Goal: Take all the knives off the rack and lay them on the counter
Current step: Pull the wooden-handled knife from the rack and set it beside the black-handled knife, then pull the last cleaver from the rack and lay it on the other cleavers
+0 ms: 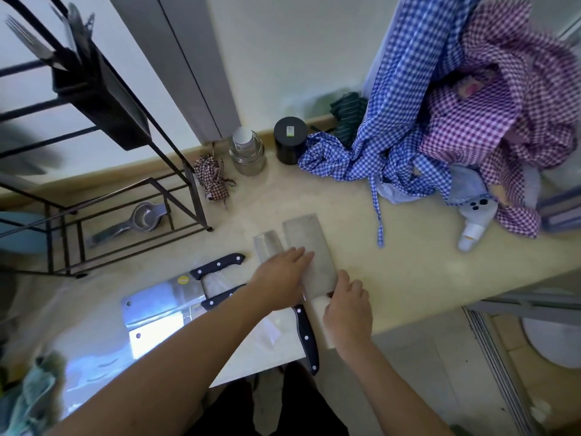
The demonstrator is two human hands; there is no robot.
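Several knives lie on the beige counter [393, 272]. Two shiny cleavers [160, 302] with black riveted handles lie at the left, one partly over the other. A narrow blade [266, 245] with a black handle [305, 336] lies beside a wide dull cleaver [303, 239]. My left hand [281, 280] rests flat across these two blades, fingers stretched out. My right hand [345, 306] is curled around the wide cleaver's handle end at the counter's front edge. The black metal rack [103, 99] stands at the far left; its holder shows forks and dark utensil tips.
A metal squeezer [138, 220] lies on the rack's bottom shelf. A glass jar [246, 152] and a black canister [290, 140] stand by the wall. Blue and purple checked cloths [440, 127] pile up at the right, with a white bottle [473, 226] under them.
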